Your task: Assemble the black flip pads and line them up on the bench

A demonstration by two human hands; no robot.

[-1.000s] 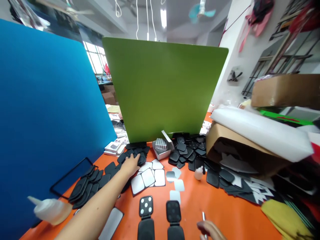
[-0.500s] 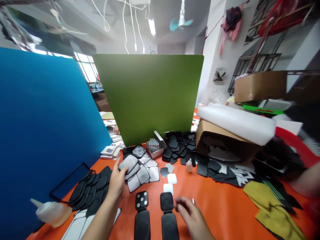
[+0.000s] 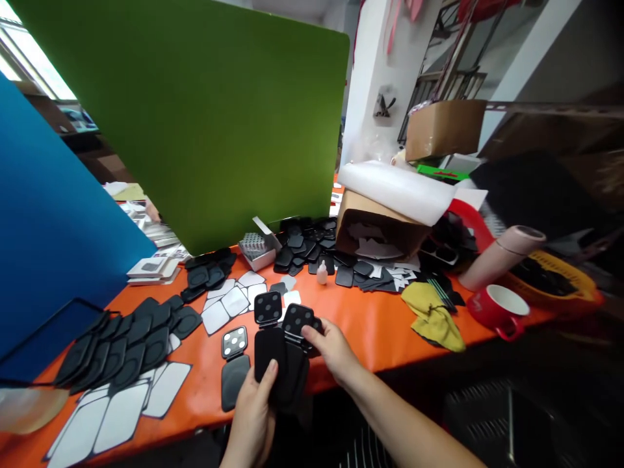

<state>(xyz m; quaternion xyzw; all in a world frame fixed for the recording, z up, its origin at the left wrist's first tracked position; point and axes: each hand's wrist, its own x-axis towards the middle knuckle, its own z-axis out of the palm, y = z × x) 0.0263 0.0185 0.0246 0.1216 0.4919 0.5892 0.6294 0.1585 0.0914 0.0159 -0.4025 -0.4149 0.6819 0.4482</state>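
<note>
My left hand (image 3: pixel 256 406) is closed on the long lower panels of black hinged panels (image 3: pixel 270 356), which overlap in a fan near the table's front edge. Their small square ends carry round dark spots. Fingers bent, my right hand (image 3: pixel 334 348) grips the square end (image 3: pixel 298 320) of one panel at the fan's right side, thumb on its face. Part of another piece behind it is hidden by the fingers. Just left of the hands, a similar hinged panel with white dots (image 3: pixel 234 341) lies flat on the orange table (image 3: pixel 205 364).
Black padded pieces (image 3: pixel 141 331) and white black-edged sheets (image 3: pixel 121 409) lie left. Behind are white pads (image 3: pixel 234 301), a box of small cylinders (image 3: pixel 258 250), black squares (image 3: pixel 302 247) and a small bottle (image 3: pixel 322 273). A yellow cloth (image 3: pixel 433 315) and red mug (image 3: pixel 497 311) sit right.
The view has swung right and down. My left hand has left the light pads and now holds black hinged panels. My right hand, earlier beside a hinged panel, now grips one.
</note>
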